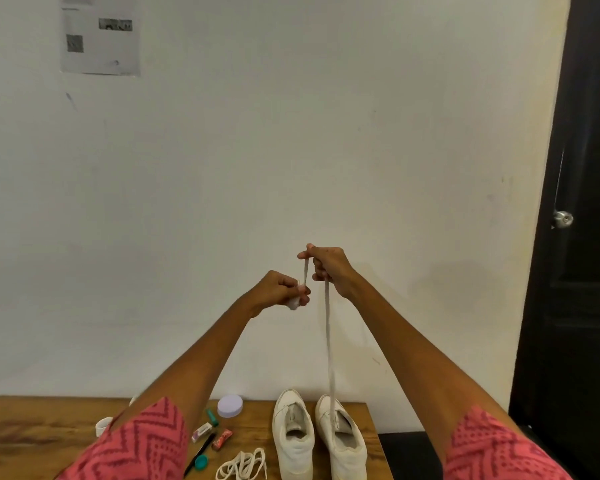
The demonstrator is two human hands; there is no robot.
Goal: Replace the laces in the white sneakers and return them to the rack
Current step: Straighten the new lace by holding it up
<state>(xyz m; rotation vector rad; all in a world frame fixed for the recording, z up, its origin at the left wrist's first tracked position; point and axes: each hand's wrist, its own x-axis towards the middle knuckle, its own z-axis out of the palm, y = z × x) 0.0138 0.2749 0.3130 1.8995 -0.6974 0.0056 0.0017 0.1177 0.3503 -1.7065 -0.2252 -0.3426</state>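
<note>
Two white sneakers [317, 438] stand side by side on the counter [32, 434]. Both hands are raised: the right hand [328, 268] pinches one lace [329, 341] rising from the right sneaker, the left hand [284, 292] grasps its bunched end. One loose lace bundle [243, 465] lies left of the sneakers.

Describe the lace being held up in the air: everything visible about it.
The held lace is a flat, off-white strip that looks like woven fabric. The right hand pinches it at the top, raised in front of the wall. From there a short length runs down to the left hand, which grips a small bunched white wad. The long length hangs almost straight down to the right sneaker on the wooden table, ending at its tongue area; whether it is threaded through eyelets cannot be told.
</note>
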